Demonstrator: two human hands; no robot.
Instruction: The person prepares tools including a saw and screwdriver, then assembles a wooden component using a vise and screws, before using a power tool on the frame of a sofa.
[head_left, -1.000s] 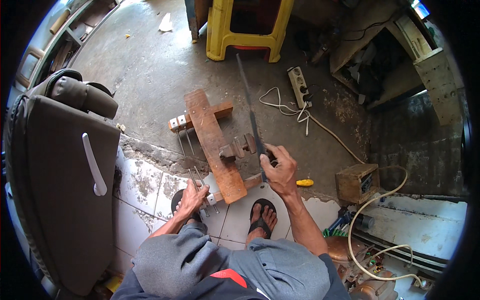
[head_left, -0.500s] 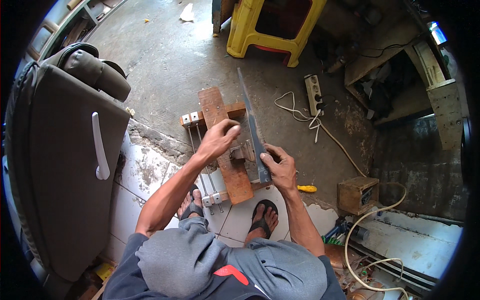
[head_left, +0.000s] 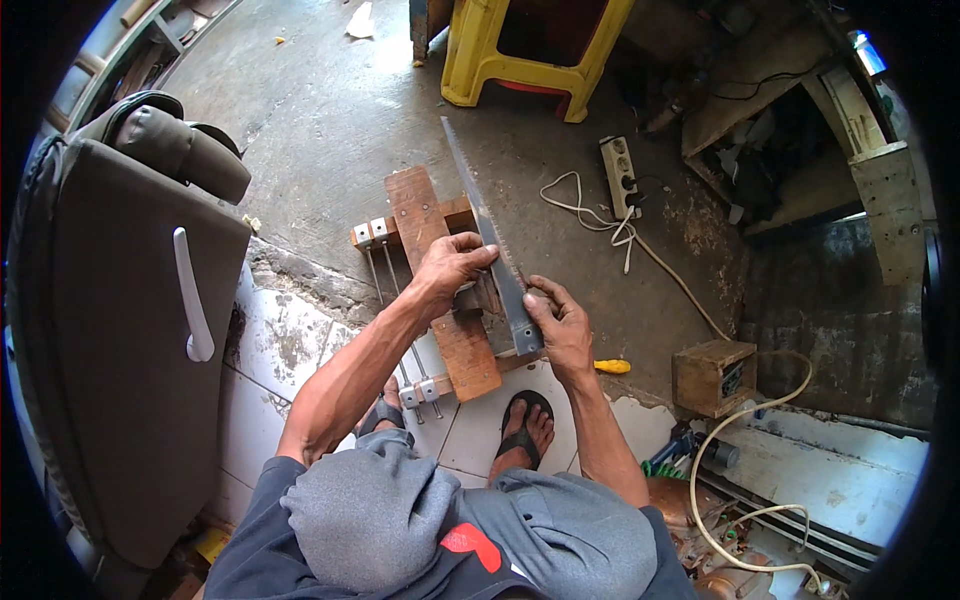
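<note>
Head view, left hand (head_left: pixel 452 265) stays on saw blade (head_left: pixel 487 235), right hand (head_left: pixel 560 325) gripping handle end

Grey shorts (head_left: pixel 560 540), black flip-flops (head_left: pixel 522 430)

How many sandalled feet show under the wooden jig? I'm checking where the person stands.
2. One foot sits below the right hand; the other foot, largely hidden, peeks beside the left forearm.

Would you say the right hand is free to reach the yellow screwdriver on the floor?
Probably not yet: the right hand grips the saw blade. The yellow screwdriver lies close beside that wrist, with nothing between them.
</note>
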